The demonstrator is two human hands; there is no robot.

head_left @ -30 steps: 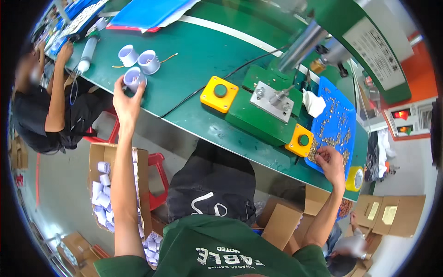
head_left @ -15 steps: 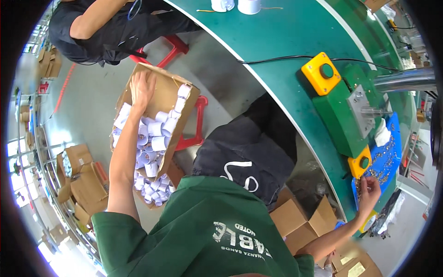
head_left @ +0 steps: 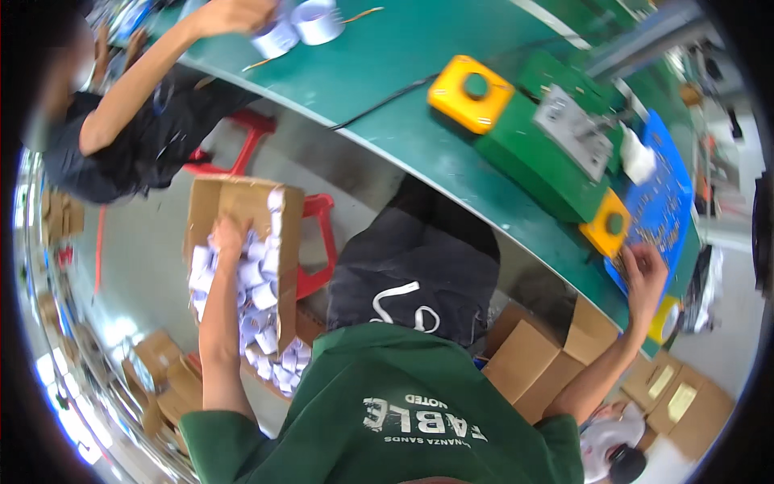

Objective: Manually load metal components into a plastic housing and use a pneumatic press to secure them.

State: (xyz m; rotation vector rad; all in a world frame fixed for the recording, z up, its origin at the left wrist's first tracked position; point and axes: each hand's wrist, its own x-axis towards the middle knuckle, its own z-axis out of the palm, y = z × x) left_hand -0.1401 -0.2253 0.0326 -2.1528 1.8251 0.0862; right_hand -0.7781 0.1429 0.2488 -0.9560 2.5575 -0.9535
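My left hand [head_left: 229,233] reaches down into an open cardboard box [head_left: 290,266] of white cylindrical pieces [head_left: 262,294]. It is at the far end of the pile; its fingers are smeared and partly hidden. On the right, my right hand [head_left: 647,273] is at the near edge of a blue tray [head_left: 663,157] strewn with small metal parts. Its thumb and fingers are pinched together, and anything between them is too small to make out. Beside the tray stands a green press fixture [head_left: 532,153] with a metal plate [head_left: 574,133] on top.
Two yellow boxes with green buttons, one larger [head_left: 470,94] and one smaller [head_left: 606,224], flank the fixture. A white cloth [head_left: 638,156] lies by the tray. Across the table, a co-worker's hand [head_left: 238,14] is at white cylinders [head_left: 317,22]. Red stools [head_left: 318,242] and open cartons [head_left: 524,355] stand below.
The view has turned, so the table and fixture sit further left. My left hand has moved from the box's far wall toward the white pieces. My right hand stays at the tray's edge.
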